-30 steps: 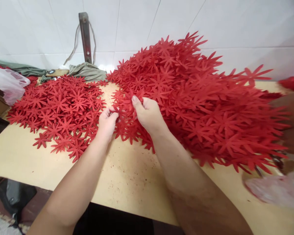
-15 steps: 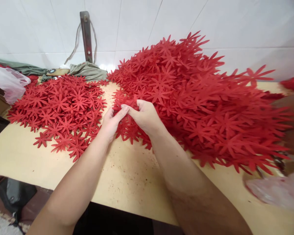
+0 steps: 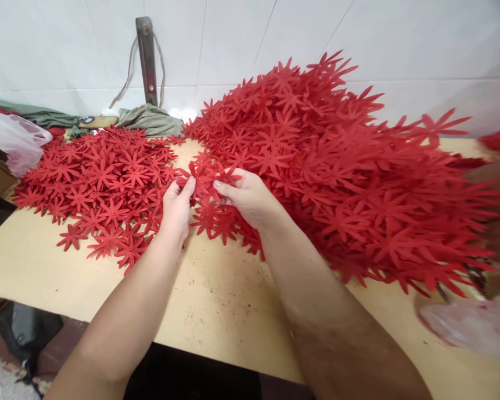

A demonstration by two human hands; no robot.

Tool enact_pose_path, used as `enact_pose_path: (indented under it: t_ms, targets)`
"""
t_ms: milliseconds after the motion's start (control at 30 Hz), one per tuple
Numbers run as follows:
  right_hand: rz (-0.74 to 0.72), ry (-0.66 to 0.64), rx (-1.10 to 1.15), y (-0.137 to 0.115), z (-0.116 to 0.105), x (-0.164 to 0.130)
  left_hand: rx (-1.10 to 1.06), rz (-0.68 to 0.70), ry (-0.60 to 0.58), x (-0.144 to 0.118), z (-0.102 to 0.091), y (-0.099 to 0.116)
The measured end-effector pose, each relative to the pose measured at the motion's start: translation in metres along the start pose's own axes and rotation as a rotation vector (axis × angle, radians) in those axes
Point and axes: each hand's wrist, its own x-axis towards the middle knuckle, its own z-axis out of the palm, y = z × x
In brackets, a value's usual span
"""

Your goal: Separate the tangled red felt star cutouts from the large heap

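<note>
Between my hands is a thin red flower-shaped piece [image 3: 200, 176] with several long petals. My left hand [image 3: 178, 206] pinches its left side between thumb and fingers. On the other side, my right hand [image 3: 250, 199] grips a petal under its thumb, its fingertips partly hidden behind the red shapes. Whether one piece or a few stacked ones are held, I cannot tell. A large heap of the same red flower pieces [image 3: 300, 161] rises behind and to the right of my hands. To the left lies a lower pile of red flower pieces [image 3: 104, 178].
The pale table [image 3: 220, 311] is dotted with small red crumbs. A metal bracket [image 3: 146, 61] stands against the tiled wall, with grey-green cloth [image 3: 150, 120] below it. Plastic bags lie at the left [image 3: 16, 136] and the right front [image 3: 475, 328]. A dark bag [image 3: 23, 330] shows below the table.
My hands have moved apart from thumbs touching, the left one going left. The red flower piece now shows spread between them. Both piles look the same.
</note>
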Motion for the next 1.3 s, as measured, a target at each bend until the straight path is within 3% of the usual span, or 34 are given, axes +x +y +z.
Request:
enact_pose_path:
  t_ms: [100,167,333,533,767,967,1300]
  targets:
    - [-0.019,0.12,-0.021,0.0003,-0.0034,0.0033,-0.003,0.009,0.091,0.0031,-0.0027,0.0021]
    - [-0.033,0.153,-0.058,0.0,-0.0048,0.0046,0.014,-0.01,0.089,0.003,-0.0029,0.0041]
    - [-0.098,0.117,-0.07,-0.0014,-0.0041,0.0038,0.021,-0.071,-0.001,-0.0021,0.0024,0.0072]
    - [-0.113,0.128,-0.076,-0.0042,-0.0027,0.0008,0.013,-0.066,0.037,-0.0009,0.0013,0.0093]
    - [-0.118,0.09,-0.009,-0.0017,-0.0023,0.0017,0.075,-0.153,-0.154,-0.0045,0.0014,0.0066]
    - [-0.017,0.01,0.021,-0.0026,-0.0053,0.0001,0.103,-0.155,-0.211,-0.0042,-0.001,0.0068]
    - [0.049,0.022,0.13,-0.0012,-0.0068,0.0022,0.006,-0.12,-0.136,-0.0036,0.0022,0.0066]
